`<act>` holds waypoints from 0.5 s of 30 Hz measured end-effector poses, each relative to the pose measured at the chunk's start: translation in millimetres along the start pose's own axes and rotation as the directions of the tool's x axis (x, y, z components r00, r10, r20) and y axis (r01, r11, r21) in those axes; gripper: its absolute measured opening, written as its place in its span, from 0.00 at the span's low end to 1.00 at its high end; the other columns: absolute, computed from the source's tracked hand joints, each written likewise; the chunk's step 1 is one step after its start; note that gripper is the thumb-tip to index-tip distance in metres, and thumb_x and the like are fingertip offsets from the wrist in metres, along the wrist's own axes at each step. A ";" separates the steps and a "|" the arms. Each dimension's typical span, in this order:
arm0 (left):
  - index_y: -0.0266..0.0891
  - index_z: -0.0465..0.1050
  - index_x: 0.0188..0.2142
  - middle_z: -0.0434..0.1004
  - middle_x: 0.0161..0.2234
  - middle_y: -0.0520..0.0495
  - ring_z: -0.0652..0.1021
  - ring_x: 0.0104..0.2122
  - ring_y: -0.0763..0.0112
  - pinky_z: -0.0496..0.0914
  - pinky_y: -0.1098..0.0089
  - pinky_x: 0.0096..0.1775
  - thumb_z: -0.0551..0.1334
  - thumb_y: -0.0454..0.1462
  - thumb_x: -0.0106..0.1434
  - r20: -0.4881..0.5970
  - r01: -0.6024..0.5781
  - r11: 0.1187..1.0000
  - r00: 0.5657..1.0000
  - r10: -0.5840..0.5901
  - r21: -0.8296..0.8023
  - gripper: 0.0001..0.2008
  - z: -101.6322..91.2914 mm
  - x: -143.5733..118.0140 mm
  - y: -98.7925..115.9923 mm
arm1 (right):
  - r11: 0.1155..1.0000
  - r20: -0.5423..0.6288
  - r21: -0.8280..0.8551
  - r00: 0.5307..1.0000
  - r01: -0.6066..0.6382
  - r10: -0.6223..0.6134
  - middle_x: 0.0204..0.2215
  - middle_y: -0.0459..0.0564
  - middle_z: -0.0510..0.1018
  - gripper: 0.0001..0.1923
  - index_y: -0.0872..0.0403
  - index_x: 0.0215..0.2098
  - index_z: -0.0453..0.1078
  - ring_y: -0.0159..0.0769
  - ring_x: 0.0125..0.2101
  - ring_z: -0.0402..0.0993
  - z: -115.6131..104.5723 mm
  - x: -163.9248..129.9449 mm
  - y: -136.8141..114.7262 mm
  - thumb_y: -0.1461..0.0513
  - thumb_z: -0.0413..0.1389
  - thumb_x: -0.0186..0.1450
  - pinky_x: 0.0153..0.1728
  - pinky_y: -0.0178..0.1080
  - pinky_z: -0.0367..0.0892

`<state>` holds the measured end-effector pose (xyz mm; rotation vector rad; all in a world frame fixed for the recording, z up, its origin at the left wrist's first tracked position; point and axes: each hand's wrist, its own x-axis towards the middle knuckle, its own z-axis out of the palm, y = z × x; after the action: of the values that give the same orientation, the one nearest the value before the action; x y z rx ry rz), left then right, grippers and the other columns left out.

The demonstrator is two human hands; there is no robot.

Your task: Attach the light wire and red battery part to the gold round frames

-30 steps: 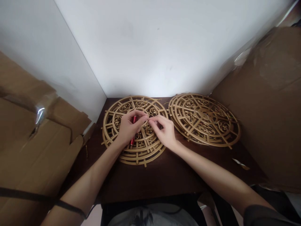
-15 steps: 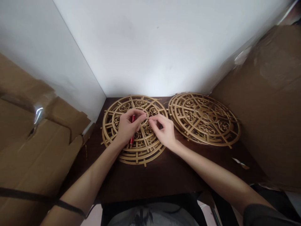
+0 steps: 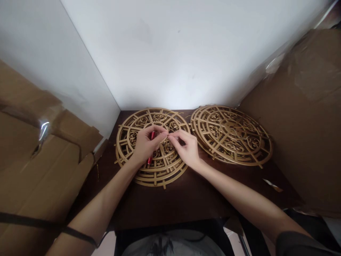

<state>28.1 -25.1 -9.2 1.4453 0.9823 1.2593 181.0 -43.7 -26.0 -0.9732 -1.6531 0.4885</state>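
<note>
Both hands meet above the middle of the left stack of round, gold openwork panels (image 3: 151, 174). The thumb and forefinger of my left hand (image 3: 146, 142) are pinched together. Fingertip to fingertip with it, my right hand (image 3: 188, 147) makes a pinch too. Whatever sits between the fingertips is too small to make out. A slim red pen-like stick (image 3: 150, 158) slants through or under my left hand, its middle covered by the fingers; I cannot tell whether the hand grips it or it lies on the panel.
A second stack of gold panels (image 3: 231, 144) lies to the right on the dark brown table (image 3: 170, 204). A small pointed blade-like piece (image 3: 272, 185) rests near the right edge. Cardboard (image 3: 39, 170) stands at left, a large box (image 3: 306, 124) at right, a white wall (image 3: 173, 53) behind.
My hands have shifted very slightly and their fingertips have drawn closer together. The panels and the other things stay where they were.
</note>
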 end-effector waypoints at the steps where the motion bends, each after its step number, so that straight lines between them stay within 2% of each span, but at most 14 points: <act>1: 0.38 0.74 0.30 0.65 0.17 0.55 0.61 0.13 0.83 0.54 0.77 0.16 0.67 0.38 0.54 -0.005 -0.002 1.000 1.000 0.002 -0.004 0.06 -0.1 0.1 -0.3 | 1.000 0.001 -0.003 1.000 -0.006 0.006 0.27 0.47 0.76 0.09 0.54 0.31 0.73 0.31 0.26 0.68 -0.1 -0.1 0.2 0.60 0.53 0.65 0.30 0.35 0.65; 8: 0.37 0.74 0.30 0.67 0.18 0.54 0.62 0.13 0.83 0.54 0.77 0.16 0.67 0.39 0.54 -0.013 0.022 0.999 1.000 -0.022 -0.024 0.07 -0.4 0.5 -0.2 | 1.000 0.010 0.028 1.000 0.008 -0.008 0.28 0.47 0.76 0.08 0.54 0.32 0.74 0.30 0.27 0.69 0.5 -0.1 2.2 0.61 0.54 0.65 0.31 0.35 0.65; 15: 0.36 0.73 0.32 0.68 0.21 0.53 0.62 0.14 0.84 0.54 0.78 0.15 0.66 0.37 0.54 -0.023 0.050 0.998 0.998 -0.050 -0.024 0.07 1.0 0.3 1.4 | 0.998 -0.033 0.049 0.998 -0.043 0.044 0.23 0.45 0.72 0.07 0.55 0.31 0.73 0.29 0.24 0.65 0.3 1.1 2.1 0.61 0.54 0.64 0.29 0.35 0.63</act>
<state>29.1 -25.2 -7.9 1.3821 1.0101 1.2502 181.4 -41.5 -26.9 -0.9785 -1.5861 0.5360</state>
